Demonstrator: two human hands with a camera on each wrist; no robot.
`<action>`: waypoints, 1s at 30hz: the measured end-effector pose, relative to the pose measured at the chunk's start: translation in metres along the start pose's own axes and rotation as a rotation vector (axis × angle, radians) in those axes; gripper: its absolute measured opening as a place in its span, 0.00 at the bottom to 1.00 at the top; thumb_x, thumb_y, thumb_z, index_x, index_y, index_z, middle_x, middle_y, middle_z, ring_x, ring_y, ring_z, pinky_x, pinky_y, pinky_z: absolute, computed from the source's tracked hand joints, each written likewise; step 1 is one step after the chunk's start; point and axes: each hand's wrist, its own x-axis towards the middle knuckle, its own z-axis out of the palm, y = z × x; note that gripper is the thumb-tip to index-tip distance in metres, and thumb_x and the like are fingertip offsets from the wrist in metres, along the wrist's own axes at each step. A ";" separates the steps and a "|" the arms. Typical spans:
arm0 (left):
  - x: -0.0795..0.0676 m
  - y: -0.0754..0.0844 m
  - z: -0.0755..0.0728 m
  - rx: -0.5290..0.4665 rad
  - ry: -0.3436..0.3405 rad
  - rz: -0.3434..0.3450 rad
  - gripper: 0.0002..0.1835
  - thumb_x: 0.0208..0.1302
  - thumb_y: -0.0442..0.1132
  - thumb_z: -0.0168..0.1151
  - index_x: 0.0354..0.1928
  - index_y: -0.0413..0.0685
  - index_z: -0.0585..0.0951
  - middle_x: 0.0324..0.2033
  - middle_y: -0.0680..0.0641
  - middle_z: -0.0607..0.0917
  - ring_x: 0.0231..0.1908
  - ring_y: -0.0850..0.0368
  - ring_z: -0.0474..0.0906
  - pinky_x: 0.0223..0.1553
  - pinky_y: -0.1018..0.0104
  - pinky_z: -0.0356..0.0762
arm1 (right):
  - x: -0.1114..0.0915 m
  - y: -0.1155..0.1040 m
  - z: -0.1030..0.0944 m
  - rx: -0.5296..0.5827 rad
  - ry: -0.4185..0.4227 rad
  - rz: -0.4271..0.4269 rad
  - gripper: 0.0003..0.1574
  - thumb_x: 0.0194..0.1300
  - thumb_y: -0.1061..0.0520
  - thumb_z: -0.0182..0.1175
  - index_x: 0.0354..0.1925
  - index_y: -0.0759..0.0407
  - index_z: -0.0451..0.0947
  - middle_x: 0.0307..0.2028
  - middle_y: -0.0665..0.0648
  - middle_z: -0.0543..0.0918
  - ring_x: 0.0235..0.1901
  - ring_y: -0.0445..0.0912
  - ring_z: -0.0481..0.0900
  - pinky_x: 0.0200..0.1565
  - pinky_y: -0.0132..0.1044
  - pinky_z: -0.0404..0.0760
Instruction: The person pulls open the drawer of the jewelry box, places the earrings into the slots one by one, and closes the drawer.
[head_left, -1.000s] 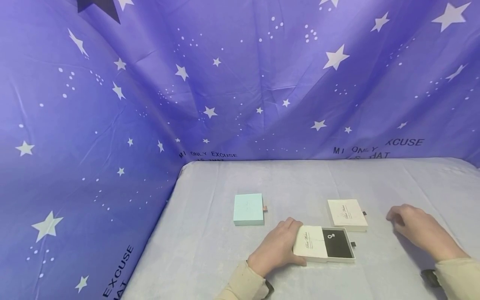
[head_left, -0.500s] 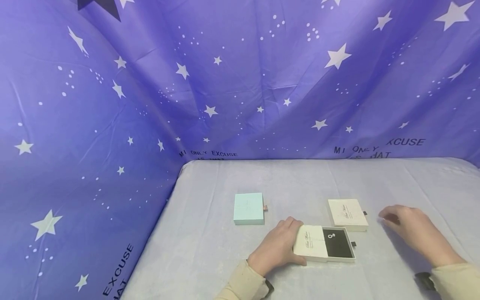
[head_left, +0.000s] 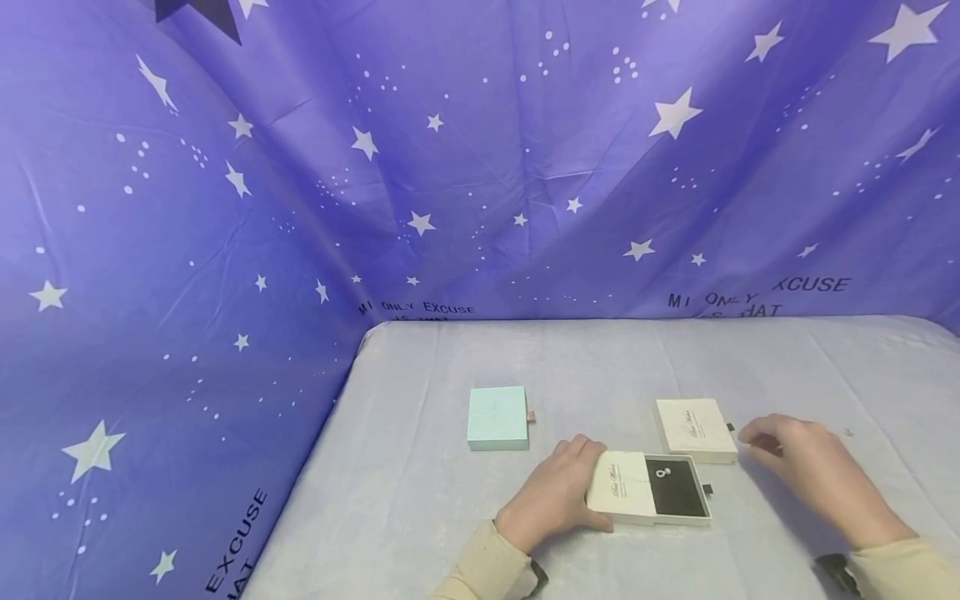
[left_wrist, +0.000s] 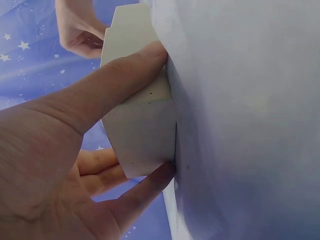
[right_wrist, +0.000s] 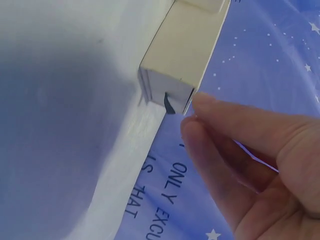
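Right hand [head_left: 821, 473] has moved leftward — left hand [head_left: 549, 493] grips a drawer box [head_left: 624, 490].

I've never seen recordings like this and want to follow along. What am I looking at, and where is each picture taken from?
There is no machine: each grip is a person's bare hand. The wide picture comes from a camera worn on the head, looking forward and down. The two close ones come from wrist cameras, each watching its own hand's work.

On the pale cloth lie a mint box, a closed cream box and a partly open cream box. The open one's drawer is dark inside, with a small silvery piece on it.

The left hand holds the partly open box, thumb on one side, fingers opposite. The right hand is close to the closed box's dark tab, with nothing visible in it.
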 end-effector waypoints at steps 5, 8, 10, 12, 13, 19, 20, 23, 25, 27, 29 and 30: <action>-0.001 0.000 0.000 0.013 0.011 0.010 0.47 0.33 0.57 0.83 0.58 0.52 0.73 0.47 0.59 0.77 0.43 0.67 0.70 0.47 0.81 0.72 | -0.002 -0.005 0.003 0.011 0.012 -0.015 0.10 0.49 0.63 0.72 0.34 0.58 0.85 0.33 0.59 0.87 0.33 0.57 0.84 0.41 0.61 0.80; -0.001 0.000 0.001 0.020 0.021 0.015 0.47 0.32 0.57 0.83 0.58 0.52 0.73 0.46 0.59 0.76 0.43 0.67 0.70 0.47 0.81 0.72 | -0.002 -0.008 0.003 0.000 0.025 -0.037 0.09 0.49 0.64 0.71 0.32 0.57 0.85 0.34 0.59 0.87 0.33 0.56 0.84 0.40 0.60 0.80; -0.001 0.000 0.001 0.021 0.028 0.017 0.47 0.32 0.57 0.83 0.58 0.52 0.73 0.46 0.59 0.77 0.43 0.67 0.70 0.46 0.81 0.72 | -0.002 -0.009 0.003 -0.016 0.041 -0.053 0.08 0.50 0.65 0.71 0.32 0.57 0.85 0.33 0.58 0.87 0.32 0.56 0.84 0.40 0.59 0.81; -0.001 0.000 0.001 0.020 0.032 0.018 0.47 0.32 0.57 0.84 0.58 0.51 0.73 0.46 0.59 0.77 0.42 0.67 0.70 0.46 0.81 0.72 | -0.001 -0.010 0.003 -0.027 0.057 -0.065 0.09 0.49 0.66 0.71 0.31 0.56 0.85 0.33 0.58 0.87 0.31 0.55 0.84 0.38 0.57 0.81; -0.001 0.000 0.001 0.019 0.033 0.019 0.47 0.32 0.57 0.84 0.58 0.51 0.73 0.45 0.59 0.77 0.42 0.67 0.70 0.46 0.81 0.72 | -0.002 -0.010 0.002 -0.031 0.066 -0.072 0.09 0.49 0.66 0.71 0.31 0.56 0.84 0.32 0.57 0.87 0.30 0.54 0.84 0.37 0.56 0.82; 0.000 -0.001 0.001 0.022 0.030 0.017 0.47 0.33 0.58 0.83 0.58 0.52 0.73 0.46 0.59 0.76 0.42 0.67 0.70 0.46 0.81 0.72 | -0.001 -0.018 0.000 -0.039 0.088 -0.089 0.11 0.47 0.65 0.73 0.30 0.54 0.84 0.32 0.54 0.87 0.28 0.47 0.83 0.35 0.50 0.83; 0.000 -0.001 0.001 0.024 0.029 0.017 0.47 0.33 0.58 0.83 0.58 0.52 0.73 0.46 0.59 0.76 0.42 0.67 0.70 0.46 0.81 0.72 | -0.001 -0.020 0.000 -0.037 0.079 -0.088 0.11 0.47 0.65 0.73 0.30 0.54 0.84 0.32 0.55 0.87 0.28 0.47 0.83 0.35 0.50 0.83; 0.001 -0.001 0.001 0.025 0.027 0.016 0.47 0.33 0.58 0.83 0.58 0.52 0.73 0.46 0.59 0.76 0.42 0.67 0.70 0.45 0.81 0.72 | 0.000 -0.025 0.001 -0.024 0.065 -0.102 0.11 0.46 0.66 0.73 0.30 0.56 0.84 0.31 0.56 0.87 0.27 0.46 0.83 0.34 0.47 0.84; 0.001 -0.001 0.001 0.024 0.025 0.017 0.47 0.33 0.58 0.83 0.58 0.52 0.73 0.46 0.59 0.76 0.42 0.67 0.70 0.45 0.81 0.72 | -0.001 -0.029 0.003 -0.017 0.058 -0.113 0.12 0.45 0.67 0.74 0.30 0.56 0.84 0.31 0.55 0.87 0.27 0.44 0.82 0.32 0.44 0.84; 0.001 -0.001 0.001 0.024 0.024 0.017 0.47 0.33 0.58 0.83 0.58 0.52 0.73 0.46 0.59 0.77 0.42 0.67 0.70 0.45 0.81 0.72 | -0.001 -0.033 0.004 -0.008 0.060 -0.125 0.12 0.45 0.66 0.74 0.29 0.55 0.84 0.30 0.52 0.86 0.26 0.41 0.82 0.32 0.41 0.84; 0.000 -0.001 0.001 0.023 0.025 0.018 0.47 0.33 0.58 0.83 0.58 0.52 0.73 0.46 0.59 0.77 0.42 0.67 0.70 0.45 0.81 0.72 | -0.002 -0.037 0.006 0.005 0.052 -0.131 0.12 0.45 0.65 0.74 0.29 0.53 0.84 0.29 0.49 0.86 0.26 0.37 0.80 0.32 0.39 0.84; 0.000 -0.001 0.001 0.023 0.026 0.018 0.47 0.33 0.58 0.83 0.58 0.52 0.73 0.46 0.59 0.77 0.42 0.67 0.70 0.45 0.81 0.72 | -0.002 -0.040 0.006 0.010 0.043 -0.130 0.11 0.46 0.64 0.75 0.28 0.51 0.85 0.29 0.46 0.85 0.27 0.36 0.80 0.32 0.39 0.83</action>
